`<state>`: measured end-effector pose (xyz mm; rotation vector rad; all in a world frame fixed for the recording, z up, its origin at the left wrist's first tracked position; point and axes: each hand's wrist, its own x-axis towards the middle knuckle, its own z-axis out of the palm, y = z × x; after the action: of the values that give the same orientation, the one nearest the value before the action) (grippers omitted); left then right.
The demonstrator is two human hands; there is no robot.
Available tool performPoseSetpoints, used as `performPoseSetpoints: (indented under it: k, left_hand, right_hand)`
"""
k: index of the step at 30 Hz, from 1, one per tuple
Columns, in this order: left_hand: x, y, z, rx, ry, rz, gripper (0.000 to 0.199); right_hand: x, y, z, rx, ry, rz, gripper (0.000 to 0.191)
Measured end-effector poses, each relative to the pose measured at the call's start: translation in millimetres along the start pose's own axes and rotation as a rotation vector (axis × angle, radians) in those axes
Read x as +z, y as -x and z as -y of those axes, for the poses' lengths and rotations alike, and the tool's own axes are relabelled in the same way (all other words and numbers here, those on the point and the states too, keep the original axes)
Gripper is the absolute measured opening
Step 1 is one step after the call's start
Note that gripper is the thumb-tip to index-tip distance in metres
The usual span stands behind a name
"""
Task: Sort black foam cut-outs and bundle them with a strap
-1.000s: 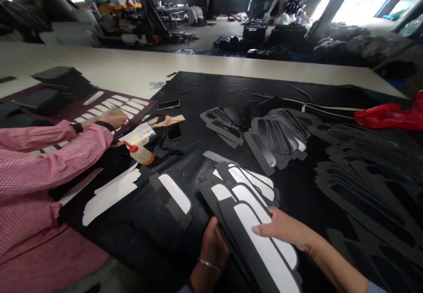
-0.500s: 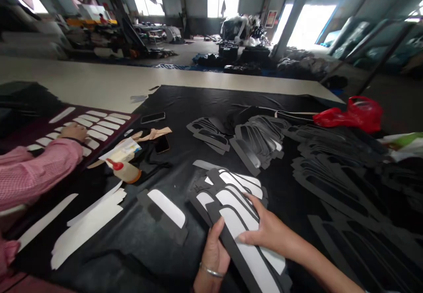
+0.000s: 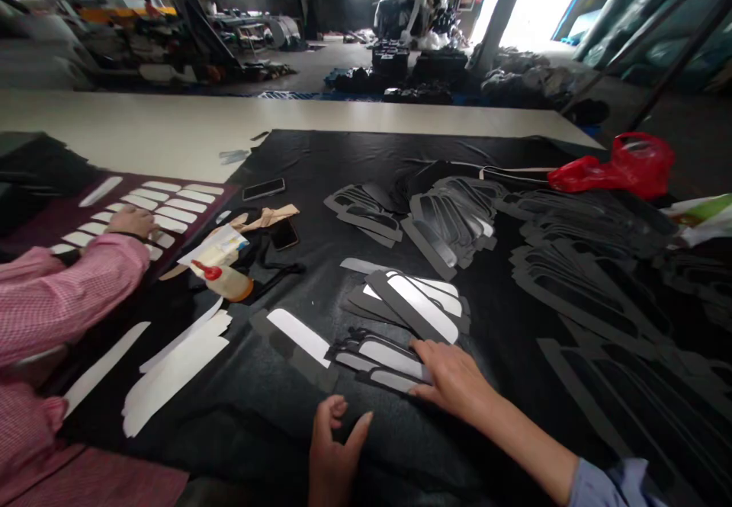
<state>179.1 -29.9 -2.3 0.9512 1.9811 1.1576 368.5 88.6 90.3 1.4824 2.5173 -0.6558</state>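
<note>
My right hand (image 3: 457,377) grips the right end of a small stack of black cut pieces with pale grey rounded panels (image 3: 392,354), low over the black sheet. The thumb is on the near side and the fingers on the far side. My left hand (image 3: 337,446) holds nothing, thumb and fingers apart, nearer to me and left of the stack. Just beyond the stack lies a fanned pile of black pieces with white panels (image 3: 426,305). To the left is one dark piece with a white panel (image 3: 300,335).
Black sheeting (image 3: 320,156) covers the table. White strips (image 3: 177,377), a glue bottle (image 3: 229,282) and phones (image 3: 263,189) lie left. Dark cut pieces (image 3: 451,221) and a red plastic bag (image 3: 623,164) are right. A co-worker's pink sleeve (image 3: 85,286) reaches in from the left.
My left hand has let go of the bundle and drawn back left. My right hand has moved a smaller stack left, apart from the white-panelled pile. The view has tilted down slightly.
</note>
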Motion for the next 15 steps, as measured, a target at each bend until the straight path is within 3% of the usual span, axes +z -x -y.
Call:
performPoseSetpoints:
  k: [3,5,8,11,15]
  left_hand:
    - [-12.6,-13.9,-14.0,0.513,-0.36,-0.071,0.058]
    - [-11.0,-30.2,-30.2,0.754,-0.513,0.003,0.068]
    - [-1.0,-52.7,-43.7,0.8,-0.569,0.167,0.085]
    - [7.1,-62.9,-37.3,0.773,-0.585,0.273,0.089]
    - [9.3,-62.8,-23.4,0.805,-0.597,0.275,0.087]
  right_hand:
    - [3.2,1.4,-1.1,-0.041,0.024,-0.048,0.06]
    - [-1.1,3.5,0.3,-0.059,0.016,-0.043,0.056]
    - [-2.4,5.1,0.3,-0.059,-0.035,-0.025,0.045]
    - [4.0,7.1,-3.3,-0.059,-0.166,-0.057,0.04]
    - [8.3,12.5,-9.6,-0.107,-0.419,-0.121,0.035]
